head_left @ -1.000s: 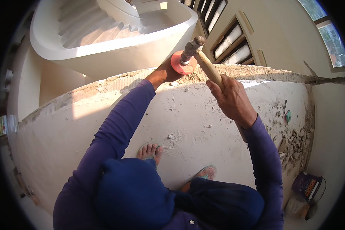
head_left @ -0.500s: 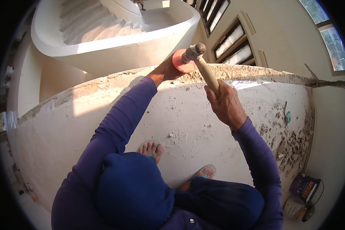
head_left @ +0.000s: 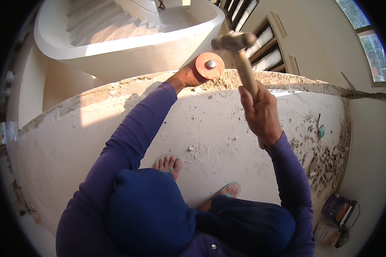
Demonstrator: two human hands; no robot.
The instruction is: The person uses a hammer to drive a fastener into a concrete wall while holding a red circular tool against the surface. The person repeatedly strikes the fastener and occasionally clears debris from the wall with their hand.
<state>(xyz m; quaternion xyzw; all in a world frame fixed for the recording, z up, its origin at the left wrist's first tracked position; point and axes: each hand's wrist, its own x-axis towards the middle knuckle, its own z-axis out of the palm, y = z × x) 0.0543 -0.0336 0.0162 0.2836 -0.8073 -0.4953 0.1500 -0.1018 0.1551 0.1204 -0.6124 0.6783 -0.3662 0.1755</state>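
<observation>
My left hand is closed around a chisel, mostly hidden beneath its round orange hand guard. The chisel's steel striking end shows at the guard's middle. Below it runs the rough, broken edge of the floor slab. In my right hand is a hammer by its wooden handle. The hammer's metal head, slightly blurred, is raised above and to the right of the guard, apart from the chisel.
Broken rubble lies along the right side of the pale floor, near a small green tool. A dark bucket stands at lower right. Beyond the edge, a white curved stair wall rises. My sandalled feet are on the slab.
The hammer has lifted off the chisel's striking end and swung up and to the right with my right hand. My left hand stays nearly in place.
</observation>
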